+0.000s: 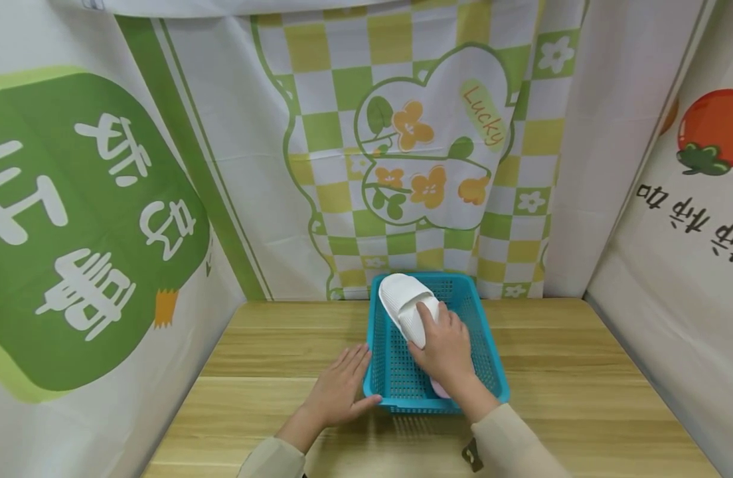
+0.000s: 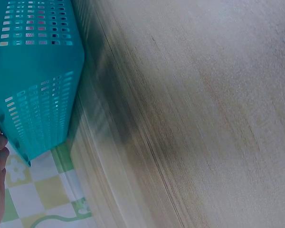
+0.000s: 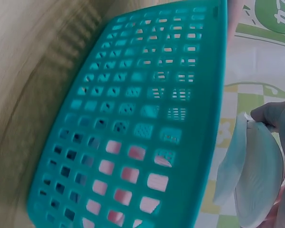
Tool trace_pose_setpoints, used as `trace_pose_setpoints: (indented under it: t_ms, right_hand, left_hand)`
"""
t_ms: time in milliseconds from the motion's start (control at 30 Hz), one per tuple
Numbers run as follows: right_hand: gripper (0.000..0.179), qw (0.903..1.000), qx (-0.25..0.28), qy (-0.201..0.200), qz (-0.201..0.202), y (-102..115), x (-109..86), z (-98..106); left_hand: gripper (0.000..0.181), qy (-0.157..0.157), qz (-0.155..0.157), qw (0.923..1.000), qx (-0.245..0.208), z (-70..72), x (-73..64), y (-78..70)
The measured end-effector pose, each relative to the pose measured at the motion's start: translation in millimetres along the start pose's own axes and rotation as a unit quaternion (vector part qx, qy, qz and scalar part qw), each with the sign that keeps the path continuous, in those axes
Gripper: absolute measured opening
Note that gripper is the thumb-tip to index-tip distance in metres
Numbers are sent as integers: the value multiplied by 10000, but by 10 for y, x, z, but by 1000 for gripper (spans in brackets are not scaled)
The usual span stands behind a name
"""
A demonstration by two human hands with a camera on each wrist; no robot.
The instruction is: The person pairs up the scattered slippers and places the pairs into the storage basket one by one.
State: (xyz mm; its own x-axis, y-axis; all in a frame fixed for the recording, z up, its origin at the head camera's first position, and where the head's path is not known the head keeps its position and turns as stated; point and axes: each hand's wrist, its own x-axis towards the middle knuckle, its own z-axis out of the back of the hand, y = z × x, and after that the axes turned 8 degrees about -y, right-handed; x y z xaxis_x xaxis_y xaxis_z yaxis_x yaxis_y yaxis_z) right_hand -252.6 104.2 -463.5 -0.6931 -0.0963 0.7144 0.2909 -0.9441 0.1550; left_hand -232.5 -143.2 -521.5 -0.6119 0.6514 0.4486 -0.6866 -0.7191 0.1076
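Observation:
A white slipper (image 1: 405, 295) with a ribbed surface is in my right hand (image 1: 449, 348), tilted over the blue-green plastic basket (image 1: 493, 355). The fingers and thumb grip it toward its near end; in the right wrist view the slipper (image 3: 259, 178) appears above the basket's rim. My left hand (image 1: 338, 392) lies along the basket's left side, fingers extended and thumb against the front left corner. Beneath my right hand, part of a pink item (image 1: 440, 389) shows inside the basket; most of it is hidden. Pink also appears through the basket wall's holes in the right wrist view.
The basket stands on a wood-grain table (image 1: 283, 332), near its back edge. A checked, flowered cloth (image 1: 342, 99) hangs behind it, with printed white cloths on both sides. A small dark flat piece (image 1: 472, 455) lies beside my right sleeve.

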Motion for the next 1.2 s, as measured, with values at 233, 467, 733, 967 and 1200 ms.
trace_pose_setpoints:
  t_ms: [233, 467, 733, 967, 1200]
  right_hand:
    - [73, 9989, -58, 109, -448, 85, 15, -48]
    - [77, 9959, -80, 289, -854, 147, 28, -94]
    - [76, 9901, -66, 447, -1325, 190, 38, -170]
    - [75, 9842, -4, 679, -1635, 241, 33, -230]
    - [74, 9803, 72, 819, -1798, 286, 17, -311]
  left_hand:
    - [85, 115, 43, 9999, 9, 26, 13, -11]
    - [85, 89, 26, 10000, 10, 17, 13, -7]
    - [86, 62, -20, 10000, 41, 24, 19, -4]
    - [86, 77, -9, 10000, 18, 17, 15, 1]
    - [86, 205, 39, 9998, 39, 52, 9, -8]
